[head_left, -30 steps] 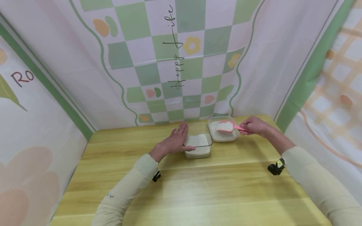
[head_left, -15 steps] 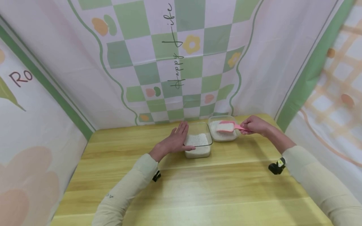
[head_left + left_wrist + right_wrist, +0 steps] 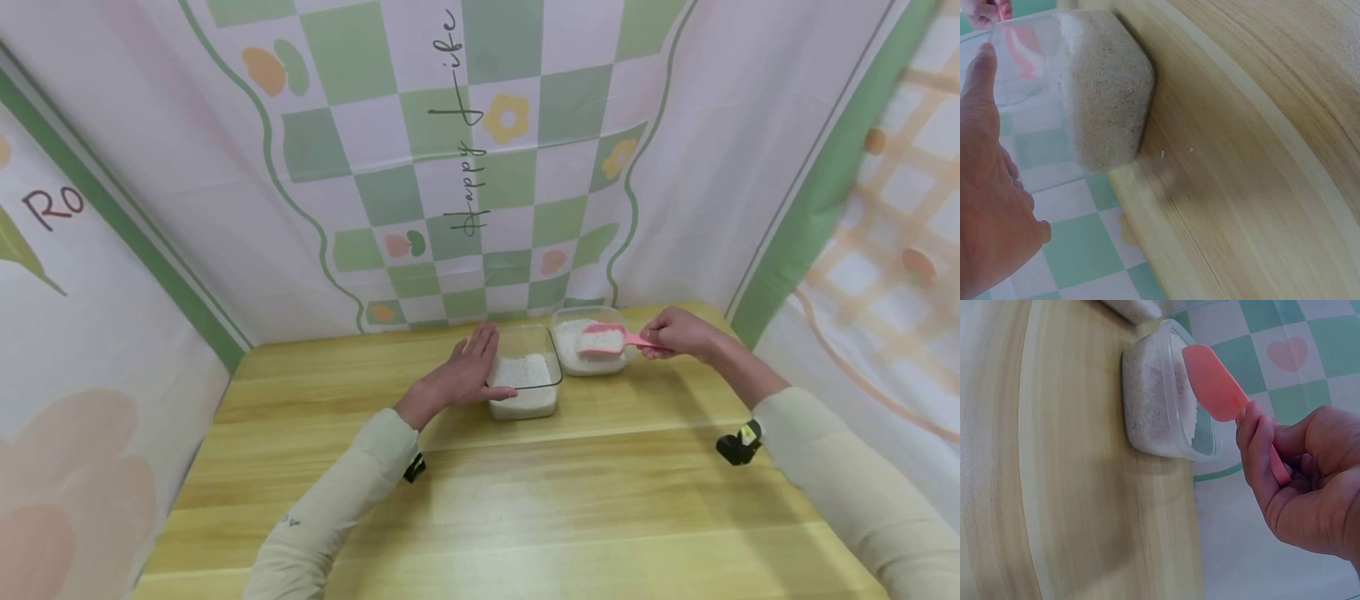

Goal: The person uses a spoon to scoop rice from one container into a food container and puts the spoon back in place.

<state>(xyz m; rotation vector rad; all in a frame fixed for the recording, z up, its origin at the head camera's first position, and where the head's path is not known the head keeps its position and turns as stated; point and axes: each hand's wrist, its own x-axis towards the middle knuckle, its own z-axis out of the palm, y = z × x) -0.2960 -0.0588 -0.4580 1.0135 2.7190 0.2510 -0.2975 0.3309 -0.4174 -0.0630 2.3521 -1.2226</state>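
Observation:
In the head view my right hand (image 3: 675, 332) grips the handle of a pink scoop (image 3: 603, 340) loaded with white rice. The scoop is held level over a clear plastic tub (image 3: 1147, 400) of rice, above its rim in the right wrist view. To the left of the tub stands a glass container (image 3: 525, 404), partly filled with rice (image 3: 1113, 87). My left hand (image 3: 472, 367) rests along that container's left rim, fingers straight and thumb stretched over the near edge.
Both containers stand near the back edge of a wooden table (image 3: 510, 508). Right behind them hangs a checked curtain (image 3: 498, 208). A couple of loose grains (image 3: 1163, 154) lie beside the glass container.
The scoop has shifted slightly to the right over the tub, and its load of rice looks flatter than a second ago. My left hand has stayed in place.

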